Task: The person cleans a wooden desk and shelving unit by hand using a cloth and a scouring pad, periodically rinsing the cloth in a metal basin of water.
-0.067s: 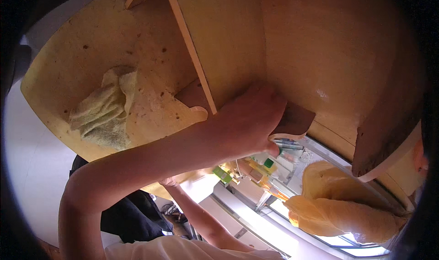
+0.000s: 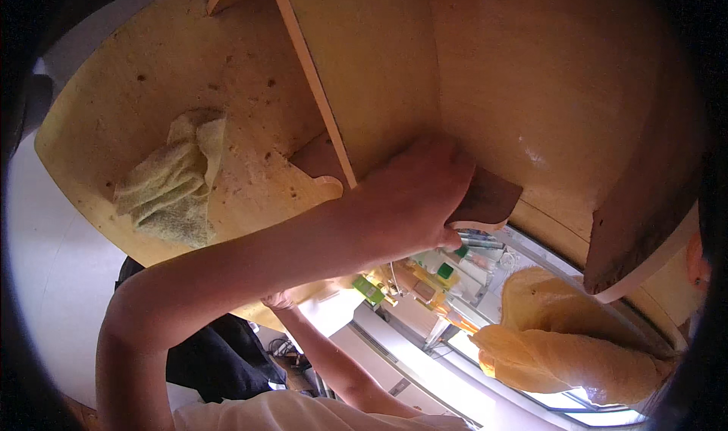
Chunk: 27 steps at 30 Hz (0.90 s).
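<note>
Though its fingers are mostly out of sight, the left hand [image 2: 432, 192] reaches across to a brown block [image 2: 497, 202] and seems to rest on it. The block sits low in the corner between the thin board [image 2: 368, 67] and the wood wall [image 2: 561, 90], and its pale, curvy edge shows just past the hand. The thumb points down near that edge, but I cannot tell if the hand squeezes the wood or only leans on it.

The right hand [image 2: 280, 300] is by the low edge of the big board [image 2: 250, 59], partly behind the left arm. I cannot tell if it holds on there.

The block looks hard and stiff, so it should not bend or squash. It looks joined to the boards, so it may feel as heavy as all of them together. The wood looks dry, not very slippery. A good place to hold it would be the pale edge, thumb on one side and fingers on the other. Corners could poke a hand.

A soft rag [image 2: 178, 181] lies crumpled on the big board. White bottles with green caps [image 2: 446, 270] lie beyond the thumb, and a yellow cloth [image 2: 584, 359] is off to the right.
</note>
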Available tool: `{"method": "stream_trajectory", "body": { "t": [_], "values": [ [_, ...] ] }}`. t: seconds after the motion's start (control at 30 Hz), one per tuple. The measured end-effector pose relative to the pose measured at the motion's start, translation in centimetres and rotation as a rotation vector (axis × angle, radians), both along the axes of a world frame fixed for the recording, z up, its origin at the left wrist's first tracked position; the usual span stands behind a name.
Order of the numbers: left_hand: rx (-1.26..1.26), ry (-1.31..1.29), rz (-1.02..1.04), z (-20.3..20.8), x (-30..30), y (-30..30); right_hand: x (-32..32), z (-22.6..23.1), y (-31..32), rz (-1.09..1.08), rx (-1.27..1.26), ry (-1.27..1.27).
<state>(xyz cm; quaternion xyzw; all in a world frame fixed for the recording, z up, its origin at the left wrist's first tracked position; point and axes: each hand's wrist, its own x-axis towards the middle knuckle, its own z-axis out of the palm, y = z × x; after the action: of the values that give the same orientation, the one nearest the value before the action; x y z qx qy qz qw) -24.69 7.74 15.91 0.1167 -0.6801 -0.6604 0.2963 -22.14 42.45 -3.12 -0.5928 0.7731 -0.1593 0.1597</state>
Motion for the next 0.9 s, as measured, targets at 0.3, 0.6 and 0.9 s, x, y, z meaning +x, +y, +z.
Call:
{"method": "stream_trajectory", "body": {
  "t": [0.3,0.6,0.9],
  "values": [
    [0.019,0.042,0.137,0.2,-0.9,0.7,-1.0,0.8,-1.7,0.045,0.037,0.102],
    [0.186,-0.080,-0.109,0.2,-0.4,-1.4,-0.4,4.8,-7.7,-0.048,-0.147,-0.081],
    [-0.235,0.002,0.183,-0.5,-2.5,-1.0,-0.7,5.2,-7.9,-0.050,-0.152,-0.072]
  ]
}}
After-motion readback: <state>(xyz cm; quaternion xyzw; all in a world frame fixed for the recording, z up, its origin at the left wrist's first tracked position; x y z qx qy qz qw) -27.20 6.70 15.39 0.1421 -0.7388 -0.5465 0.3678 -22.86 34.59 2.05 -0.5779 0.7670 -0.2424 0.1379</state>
